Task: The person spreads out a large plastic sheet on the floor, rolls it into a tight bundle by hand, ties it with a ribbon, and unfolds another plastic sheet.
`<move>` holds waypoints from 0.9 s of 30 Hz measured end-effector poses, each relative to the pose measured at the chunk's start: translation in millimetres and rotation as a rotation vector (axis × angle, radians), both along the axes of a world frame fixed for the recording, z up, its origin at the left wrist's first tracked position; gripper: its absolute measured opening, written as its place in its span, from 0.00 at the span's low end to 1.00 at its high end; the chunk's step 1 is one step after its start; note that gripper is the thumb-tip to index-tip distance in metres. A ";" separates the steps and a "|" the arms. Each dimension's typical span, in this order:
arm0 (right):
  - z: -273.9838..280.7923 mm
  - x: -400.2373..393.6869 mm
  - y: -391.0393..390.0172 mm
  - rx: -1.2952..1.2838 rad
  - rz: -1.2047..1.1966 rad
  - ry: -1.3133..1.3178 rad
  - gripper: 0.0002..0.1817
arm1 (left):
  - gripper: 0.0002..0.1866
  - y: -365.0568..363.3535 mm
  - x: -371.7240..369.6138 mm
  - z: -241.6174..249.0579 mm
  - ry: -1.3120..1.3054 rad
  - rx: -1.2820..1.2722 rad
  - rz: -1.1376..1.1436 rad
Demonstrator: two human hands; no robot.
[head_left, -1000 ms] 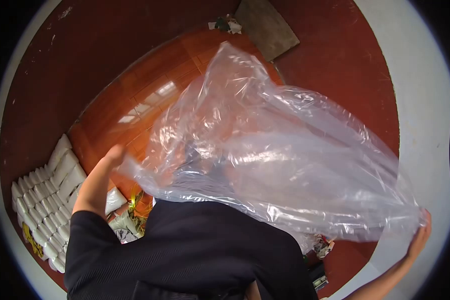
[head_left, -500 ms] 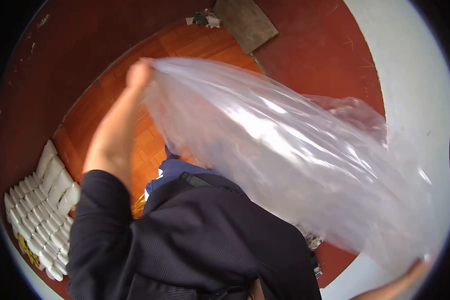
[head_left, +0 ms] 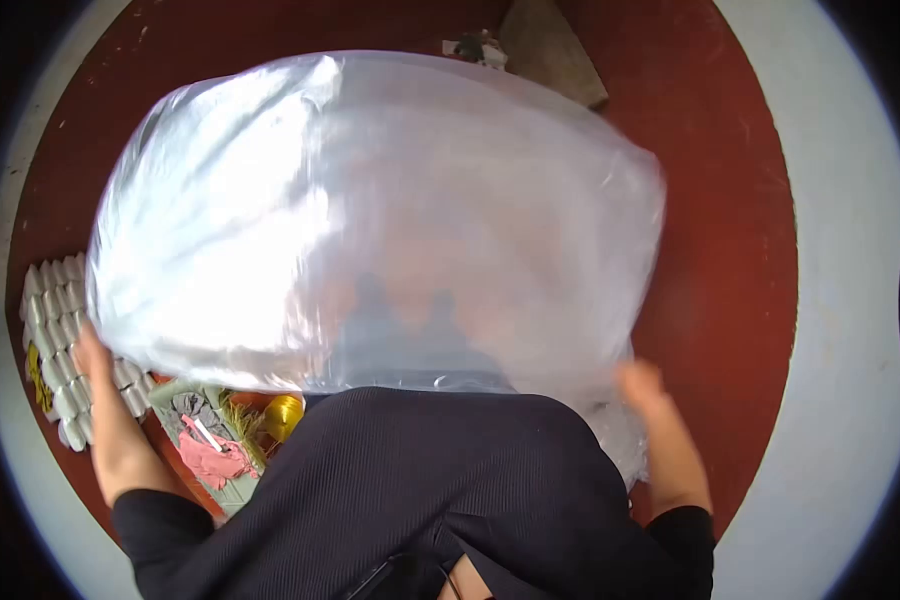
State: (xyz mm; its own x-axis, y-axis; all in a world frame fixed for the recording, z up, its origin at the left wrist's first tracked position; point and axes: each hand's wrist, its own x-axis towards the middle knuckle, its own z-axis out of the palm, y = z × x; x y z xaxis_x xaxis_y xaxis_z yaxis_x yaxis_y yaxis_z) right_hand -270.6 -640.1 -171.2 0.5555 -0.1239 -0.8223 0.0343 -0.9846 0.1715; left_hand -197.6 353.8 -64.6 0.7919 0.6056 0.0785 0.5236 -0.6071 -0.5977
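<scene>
A large clear plastic bag (head_left: 490,220) spreads wide and puffed out in front of my body, shiny with glare on its left half. At its lower left edge, my left hand (head_left: 92,352) is closed on the plastic, its fingers partly behind it. My right hand (head_left: 642,385), slightly blurred, grips the bag near the lower right corner. The bag's lower edge runs close across my front, and my legs show faintly through it. More crumpled clear plastic (head_left: 620,435) hangs below my right hand.
Stacked white wrapped packs (head_left: 60,300) stand at the left. Nearer lies a grey-green container (head_left: 238,490) with pink and grey cloths, beside a shiny yellow bundle (head_left: 283,418). A flat board (head_left: 550,55) leans on the red wall (head_left: 720,200) at the back.
The bag has swung from a slanted stretch on the right to a broad spread in front of me. My left hand came down and left; my right hand moved up and inward.
</scene>
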 end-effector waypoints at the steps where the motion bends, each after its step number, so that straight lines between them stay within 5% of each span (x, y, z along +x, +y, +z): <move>1: 3.8 -27.7 30.1 0.077 0.082 0.227 0.13 | 0.30 -16.1 -64.6 -6.6 0.039 -0.096 0.339; 2: -87.8 -148.2 -29.5 0.036 0.168 -0.219 0.12 | 0.31 -21.3 -125.8 -14.1 -0.352 -0.235 0.796; 4: -91.9 -109.9 -45.5 0.262 0.038 0.455 0.13 | 0.25 -3.6 -214.8 -24.5 -0.409 -0.281 0.641; 6: 9.3 32.6 7.8 -0.009 -0.479 0.367 0.13 | 0.23 2.5 -231.1 -13.3 -0.513 -0.479 0.644; 7: -26.9 71.9 -39.8 0.078 0.334 0.330 0.13 | 0.22 45.9 -209.7 -22.0 -0.617 -0.522 0.475; 8: 40.9 156.3 13.1 0.085 0.423 0.213 0.14 | 0.21 92.1 -192.1 -32.2 -0.698 -0.571 0.302; 9: 68.7 214.4 30.7 0.038 0.277 -0.042 0.14 | 0.24 118.3 -145.4 -21.3 -0.445 -0.451 0.271; 10: 79.1 260.6 21.7 0.088 0.286 -0.356 0.14 | 0.24 88.7 -83.0 5.8 -0.526 -0.237 0.153; 11: 93.8 301.9 20.0 0.223 0.119 -0.681 0.14 | 0.21 143.4 -52.9 22.6 -0.586 -0.237 -0.062; 12: 112.0 340.0 13.9 0.287 0.285 -0.960 0.17 | 0.19 177.9 -37.5 54.9 -0.669 -0.422 -0.083; 14: 169.5 373.5 26.2 0.419 -0.037 -1.372 0.16 | 0.18 200.3 -12.2 107.9 -0.878 -0.720 -0.078; 15: 194.1 368.1 44.6 0.408 -0.188 -1.500 0.16 | 0.18 169.9 -20.5 100.8 -0.944 -0.734 -0.061; 16: 174.9 361.8 37.5 0.373 0.041 -1.760 0.16 | 0.18 146.3 -37.0 78.9 -0.934 -0.718 -0.034; 19: 76.2 245.3 122.7 0.851 -0.425 -0.951 0.13 | 0.18 68.0 -127.6 -23.7 -0.687 -0.677 0.135; 20: -20.6 167.8 83.0 0.582 -0.597 -0.593 0.14 | 0.17 37.4 -162.6 -55.8 -0.591 -0.695 0.236; 22: -113.9 43.0 37.0 0.135 0.000 0.231 0.13 | 0.17 -21.0 -237.2 -109.5 -0.402 -0.776 0.510; 24: -122.1 -21.4 0.8 0.106 -0.061 0.549 0.12 | 0.17 -71.6 -292.4 -139.7 -0.263 -0.885 0.833; 27: -96.5 1.9 -22.1 -0.037 -0.606 0.660 0.11 | 0.17 -96.4 -296.8 -168.8 -0.210 -1.040 1.113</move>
State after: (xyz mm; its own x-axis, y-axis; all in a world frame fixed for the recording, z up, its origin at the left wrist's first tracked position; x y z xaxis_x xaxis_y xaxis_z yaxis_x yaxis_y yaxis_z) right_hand -268.7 -662.2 -267.7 -0.1983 -0.2750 -0.9408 -0.3863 -0.8602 0.3329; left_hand -494.5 257.4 -233.4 -0.0551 0.7203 -0.6915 0.9984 0.0470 -0.0306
